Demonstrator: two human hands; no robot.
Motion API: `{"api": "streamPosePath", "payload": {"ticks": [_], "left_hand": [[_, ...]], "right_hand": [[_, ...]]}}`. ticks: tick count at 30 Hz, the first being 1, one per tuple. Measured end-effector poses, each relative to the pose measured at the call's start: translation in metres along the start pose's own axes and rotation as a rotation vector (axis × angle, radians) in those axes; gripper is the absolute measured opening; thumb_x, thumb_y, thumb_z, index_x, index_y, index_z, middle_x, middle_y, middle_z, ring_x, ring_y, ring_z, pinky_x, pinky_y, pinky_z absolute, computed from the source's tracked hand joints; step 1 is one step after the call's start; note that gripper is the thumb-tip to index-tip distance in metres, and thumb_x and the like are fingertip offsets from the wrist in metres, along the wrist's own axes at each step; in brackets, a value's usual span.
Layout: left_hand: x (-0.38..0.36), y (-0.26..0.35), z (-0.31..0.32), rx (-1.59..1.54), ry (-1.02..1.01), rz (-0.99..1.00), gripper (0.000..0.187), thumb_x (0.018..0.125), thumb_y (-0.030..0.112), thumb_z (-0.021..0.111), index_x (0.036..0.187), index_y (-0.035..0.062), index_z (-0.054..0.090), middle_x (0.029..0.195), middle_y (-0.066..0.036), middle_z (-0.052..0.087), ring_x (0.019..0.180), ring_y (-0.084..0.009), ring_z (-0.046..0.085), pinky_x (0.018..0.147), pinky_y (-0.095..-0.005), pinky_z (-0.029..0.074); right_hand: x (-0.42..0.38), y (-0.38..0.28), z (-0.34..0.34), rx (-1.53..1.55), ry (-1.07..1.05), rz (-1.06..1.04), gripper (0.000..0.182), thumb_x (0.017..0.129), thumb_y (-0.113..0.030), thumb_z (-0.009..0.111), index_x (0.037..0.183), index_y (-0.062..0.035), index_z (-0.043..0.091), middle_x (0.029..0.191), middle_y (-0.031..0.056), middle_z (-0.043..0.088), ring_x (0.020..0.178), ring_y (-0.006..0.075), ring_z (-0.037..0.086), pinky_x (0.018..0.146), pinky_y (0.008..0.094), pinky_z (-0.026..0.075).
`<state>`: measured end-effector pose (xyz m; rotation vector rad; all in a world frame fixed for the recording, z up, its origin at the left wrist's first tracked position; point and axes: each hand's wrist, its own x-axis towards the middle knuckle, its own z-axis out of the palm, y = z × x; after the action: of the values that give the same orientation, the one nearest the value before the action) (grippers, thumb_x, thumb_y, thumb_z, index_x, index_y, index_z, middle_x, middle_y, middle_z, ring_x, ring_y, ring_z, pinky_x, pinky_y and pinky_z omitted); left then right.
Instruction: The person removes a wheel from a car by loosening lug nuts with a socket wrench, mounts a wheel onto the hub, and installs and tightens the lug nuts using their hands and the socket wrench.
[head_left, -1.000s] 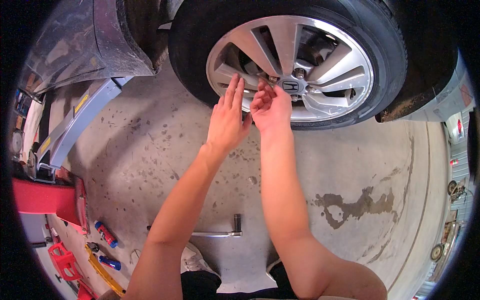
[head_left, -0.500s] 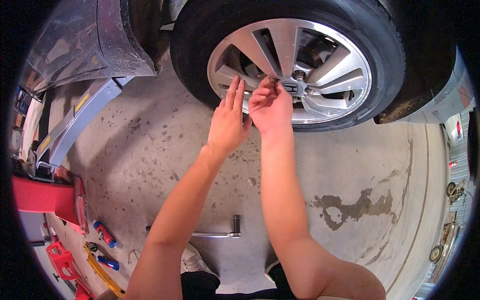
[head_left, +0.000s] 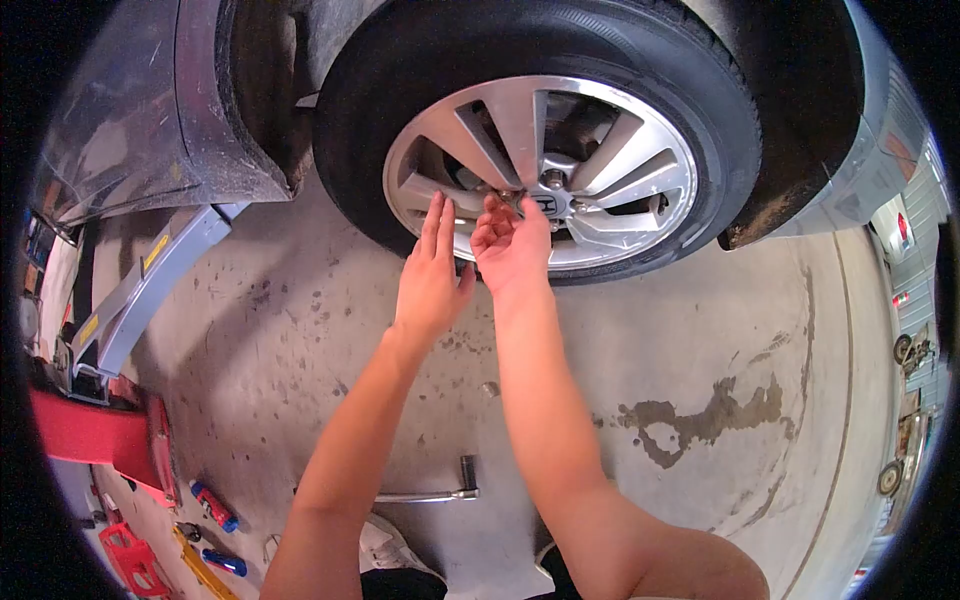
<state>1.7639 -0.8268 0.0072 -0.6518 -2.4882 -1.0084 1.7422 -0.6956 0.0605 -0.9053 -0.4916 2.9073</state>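
Observation:
A silver alloy wheel [head_left: 522, 130] with a black tire [head_left: 350, 150] fills the upper middle of the view. My left hand [head_left: 430, 285] lies along the lower left of the rim, fingers stretched out and holding nothing. Beside it, my right hand [head_left: 513, 250] is palm up just below the hub, its fingers loosely bent and the thumb apart. A lug nut [head_left: 507, 196] shows right above those fingertips. The center cap [head_left: 548, 206] with an H emblem sits by my thumb, and another lug nut [head_left: 553, 180] is in the hub above it.
A breaker bar with a socket [head_left: 467, 480] lies on the concrete floor before my feet. At left are a blue-grey lift arm [head_left: 150, 285], a red lift base [head_left: 95, 425], a red-and-blue can [head_left: 213, 506] and a red plastic piece [head_left: 133, 560]. The car's body [head_left: 110, 120] overhangs the upper left.
My right fingers have loosened and drawn down from the lug nut, which now shows above them. The view has shifted, so the wheel sits lower and further left.

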Motion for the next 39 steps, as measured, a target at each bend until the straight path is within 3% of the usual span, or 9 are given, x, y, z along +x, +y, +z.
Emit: {"api": "streamPosePath", "payload": {"ticks": [5,13,16,22,23,25,28,30,39], "left_hand": [[-0.001,0.003,-0.004,0.014,-0.013,-0.005,0.096,0.079,0.005,0.075,0.161,-0.0014,0.024,0.170,-0.018,0.022,0.135,-0.0426,0.051,0.107,-0.0456,0.049],[-0.002,0.001,-0.006,0.101,-0.053,0.020,0.103,0.079,0.009,0.077,0.163,-0.0017,0.018,0.171,-0.019,0.019,0.132,-0.0417,0.055,0.102,-0.0446,0.053],[-0.002,0.001,-0.008,0.091,-0.063,0.020,0.104,0.078,0.010,0.078,0.163,-0.0018,0.018,0.171,-0.019,0.018,0.131,-0.0419,0.055,0.102,-0.0447,0.053],[-0.002,0.002,-0.009,0.117,-0.076,0.009,0.102,0.080,0.010,0.075,0.163,-0.0019,0.018,0.172,-0.019,0.017,0.118,-0.0452,0.060,0.098,-0.0478,0.053],[-0.001,0.004,-0.012,0.073,-0.182,-0.082,0.101,0.084,0.015,0.074,0.164,-0.0013,0.014,0.173,-0.019,0.012,0.141,-0.0462,0.046,0.109,-0.0467,0.048],[-0.001,0.004,-0.013,0.071,-0.178,-0.058,0.101,0.084,0.014,0.074,0.164,-0.0014,0.014,0.173,-0.019,0.012,0.140,-0.0465,0.047,0.108,-0.0466,0.049],[-0.002,0.005,-0.015,0.139,-0.119,0.020,0.103,0.079,0.012,0.076,0.163,-0.0021,0.018,0.172,-0.019,0.017,0.112,-0.0442,0.063,0.095,-0.0475,0.055],[-0.002,0.004,-0.018,0.157,-0.129,0.026,0.104,0.078,0.012,0.076,0.163,-0.0022,0.018,0.172,-0.019,0.017,0.112,-0.0436,0.064,0.094,-0.0470,0.055],[0.003,0.015,-0.028,0.088,-0.267,-0.077,0.104,0.081,0.010,0.075,0.163,-0.0023,0.013,0.172,-0.021,0.011,0.123,-0.0471,0.060,0.098,-0.0462,0.056]], "right_hand": [[0.027,0.000,-0.019,0.153,-0.213,0.124,0.029,0.107,-0.029,0.049,0.097,-0.0050,0.061,0.086,0.0073,0.069,0.067,0.0174,0.059,0.056,0.0281,0.048],[0.025,0.003,-0.015,-0.006,-0.065,-0.055,0.029,0.108,-0.028,0.045,0.099,-0.0070,0.063,0.087,0.0068,0.070,0.069,0.0167,0.062,0.057,0.0282,0.051],[0.026,-0.004,-0.017,0.180,-0.212,0.219,0.030,0.107,-0.029,0.049,0.095,-0.0059,0.063,0.083,0.0063,0.071,0.067,0.0169,0.062,0.058,0.0287,0.052],[0.016,0.002,-0.008,0.019,-0.086,-0.029,0.027,0.104,-0.026,0.052,0.094,-0.0043,0.064,0.084,0.0078,0.072,0.066,0.0180,0.062,0.058,0.0292,0.053],[0.019,0.003,-0.010,0.077,-0.110,-0.012,0.027,0.105,-0.024,0.051,0.092,-0.0039,0.065,0.084,0.0086,0.073,0.065,0.0174,0.063,0.057,0.0281,0.052],[0.029,0.001,-0.019,0.266,-0.288,0.163,0.035,0.106,-0.020,0.039,0.095,-0.0020,0.067,0.080,0.0071,0.071,0.066,0.0171,0.063,0.057,0.0282,0.052],[0.015,0.001,-0.012,0.149,-0.242,0.145,0.032,0.106,-0.023,0.044,0.097,-0.0027,0.067,0.083,0.0068,0.071,0.066,0.0168,0.062,0.057,0.0270,0.052],[0.007,0.008,-0.005,-0.075,-0.052,-0.112,0.028,0.105,-0.027,0.051,0.097,-0.0047,0.065,0.086,0.0064,0.072,0.065,0.0162,0.061,0.056,0.0262,0.051],[0.015,0.016,-0.011,-0.209,0.026,-0.244,0.016,0.099,-0.024,0.065,0.097,-0.0077,0.064,0.084,0.0054,0.072,0.064,0.0127,0.061,0.054,0.0260,0.048]]}}
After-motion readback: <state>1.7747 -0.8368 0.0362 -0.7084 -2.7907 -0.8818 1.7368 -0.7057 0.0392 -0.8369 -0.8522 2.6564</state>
